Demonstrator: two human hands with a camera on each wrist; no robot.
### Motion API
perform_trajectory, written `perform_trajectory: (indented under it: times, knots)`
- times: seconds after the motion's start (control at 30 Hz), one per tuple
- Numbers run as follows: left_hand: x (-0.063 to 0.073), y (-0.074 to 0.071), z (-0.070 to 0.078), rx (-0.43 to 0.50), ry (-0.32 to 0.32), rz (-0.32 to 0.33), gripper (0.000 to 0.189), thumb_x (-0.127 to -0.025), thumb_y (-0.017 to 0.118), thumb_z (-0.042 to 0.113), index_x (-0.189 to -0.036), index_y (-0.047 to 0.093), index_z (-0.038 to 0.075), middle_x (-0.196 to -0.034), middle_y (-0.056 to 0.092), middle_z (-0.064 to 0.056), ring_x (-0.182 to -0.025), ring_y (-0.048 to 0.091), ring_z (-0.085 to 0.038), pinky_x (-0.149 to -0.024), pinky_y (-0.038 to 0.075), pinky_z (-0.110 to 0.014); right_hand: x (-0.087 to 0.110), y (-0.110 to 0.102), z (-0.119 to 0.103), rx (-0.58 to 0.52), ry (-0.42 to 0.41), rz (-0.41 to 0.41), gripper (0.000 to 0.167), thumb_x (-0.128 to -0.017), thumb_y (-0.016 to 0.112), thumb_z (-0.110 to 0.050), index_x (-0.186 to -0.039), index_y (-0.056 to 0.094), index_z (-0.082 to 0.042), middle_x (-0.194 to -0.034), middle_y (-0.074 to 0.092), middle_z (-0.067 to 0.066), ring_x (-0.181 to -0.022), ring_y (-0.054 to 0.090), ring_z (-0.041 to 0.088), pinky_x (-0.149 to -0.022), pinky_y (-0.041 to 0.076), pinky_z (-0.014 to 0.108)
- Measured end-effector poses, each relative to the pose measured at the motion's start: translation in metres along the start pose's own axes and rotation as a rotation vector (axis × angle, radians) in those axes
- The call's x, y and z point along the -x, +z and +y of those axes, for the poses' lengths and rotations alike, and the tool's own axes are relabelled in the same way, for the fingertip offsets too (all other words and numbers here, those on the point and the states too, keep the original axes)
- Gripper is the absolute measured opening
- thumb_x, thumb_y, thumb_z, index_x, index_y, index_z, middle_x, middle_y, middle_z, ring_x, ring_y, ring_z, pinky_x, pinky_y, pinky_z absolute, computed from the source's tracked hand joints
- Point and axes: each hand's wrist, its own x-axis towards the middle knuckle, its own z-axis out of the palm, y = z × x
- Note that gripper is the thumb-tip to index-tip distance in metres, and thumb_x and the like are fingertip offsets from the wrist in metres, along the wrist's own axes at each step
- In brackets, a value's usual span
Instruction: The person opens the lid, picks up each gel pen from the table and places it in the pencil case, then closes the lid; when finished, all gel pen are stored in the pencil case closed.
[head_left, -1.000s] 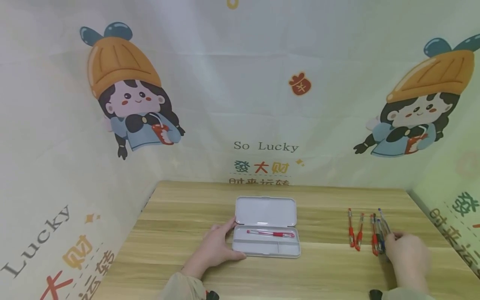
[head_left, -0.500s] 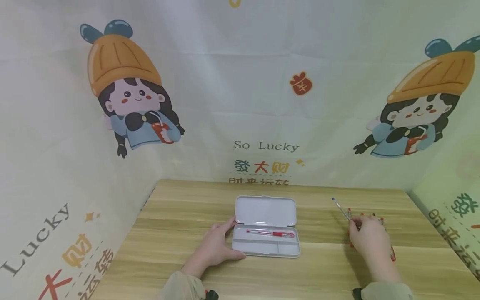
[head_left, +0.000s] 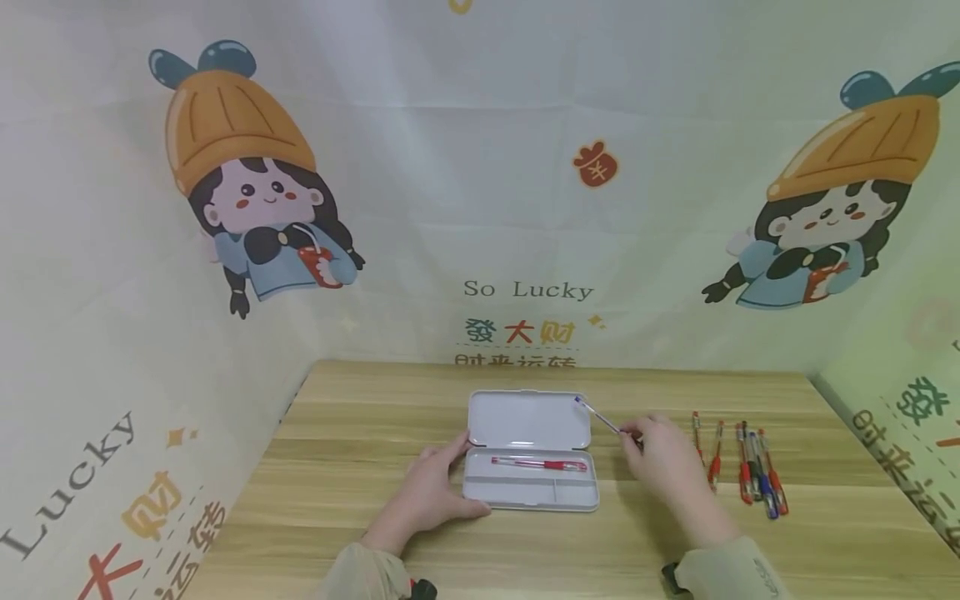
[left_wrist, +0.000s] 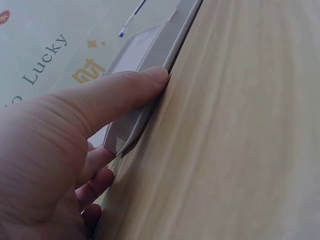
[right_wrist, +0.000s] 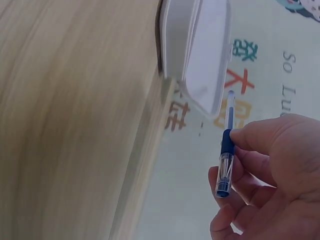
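An open white pencil case [head_left: 510, 493] lies on the table, its lid [head_left: 525, 421] folded back. A red pen [head_left: 562, 467] rests in its long rear compartment. My left hand [head_left: 431, 496] holds the case at its left end, the thumb [left_wrist: 150, 77] along the near edge and the other fingers round the left side. To the right of the case, my right hand [head_left: 667, 462] pinches a clear pen with a blue grip [right_wrist: 227, 142] between thumb and fingers. The pen's thin end points toward the lid's upper right corner in the head view.
Several pens lie on the right of the wooden table [head_left: 645, 533]: red pens [head_left: 716, 467] nearer the right hand, then a cluster of red, black and blue pens [head_left: 767, 492]. A printed cloth [head_left: 420, 167] hangs behind and at both sides.
My right hand has picked the blue pen from the cluster at the right and carried it left toward the pencil case. The left hand stays at the case.
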Motion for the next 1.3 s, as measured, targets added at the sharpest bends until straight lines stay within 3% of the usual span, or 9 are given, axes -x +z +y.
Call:
perform_trajectory:
  times: [0.27,0.5,0.7,0.97,1.3]
  knots:
    - [0.002,0.001,-0.001,-0.001,-0.01,0.0,0.129,-0.066,0.104,0.05,-0.173,0.038,0.02,-0.16,0.057,-0.02,-0.138,0.053,-0.041,-0.116,0.049,-0.063,-0.007,0.02,-0.028,-0.004,-0.141,-0.056,0.01,-0.099,0.076,-0.014,-0.103,0.082,-0.006,-0.104,0.074,0.011,-0.09,0.072,0.027,-0.085,0.063,0.051]
    - [0.002,0.002,0.0,-0.001,-0.009,0.003,0.128,-0.066,0.104,0.048,-0.173,0.039,0.019,-0.159,0.056,-0.021,-0.138,0.053,-0.043,-0.116,0.049,-0.064,-0.005,0.03,-0.045,0.006,-0.226,-0.097,0.007,-0.097,0.079,-0.011,-0.102,0.081,-0.008,-0.102,0.074,0.006,-0.094,0.071,0.024,-0.091,0.063,0.048]
    - [0.001,0.002,0.001,0.002,-0.002,0.006,0.127,-0.066,0.105,0.046,-0.172,0.039,0.019,-0.158,0.058,-0.02,-0.136,0.054,-0.041,-0.115,0.05,-0.063,-0.002,0.04,-0.053,0.038,-0.297,-0.114,0.006,-0.095,0.082,-0.014,-0.099,0.082,-0.009,-0.094,0.069,0.001,-0.087,0.066,0.018,-0.083,0.061,0.043]
    - [0.0,0.0,0.0,-0.006,0.002,0.003,0.128,-0.067,0.105,0.047,-0.173,0.039,0.018,-0.158,0.059,-0.018,-0.137,0.054,-0.039,-0.116,0.049,-0.063,-0.004,0.045,-0.059,0.079,-0.373,-0.123,0.004,-0.094,0.084,-0.017,-0.098,0.084,-0.015,-0.094,0.072,-0.004,-0.087,0.069,0.018,-0.083,0.061,0.043]
    - [0.0,0.0,0.002,-0.001,0.004,0.001,0.128,-0.067,0.105,0.046,-0.173,0.039,0.019,-0.157,0.059,-0.019,-0.135,0.055,-0.038,-0.115,0.05,-0.063,-0.007,0.049,-0.062,0.093,-0.412,-0.193,0.006,-0.095,0.085,-0.02,-0.098,0.084,-0.015,-0.094,0.072,-0.004,-0.085,0.065,0.018,-0.08,0.058,0.04]
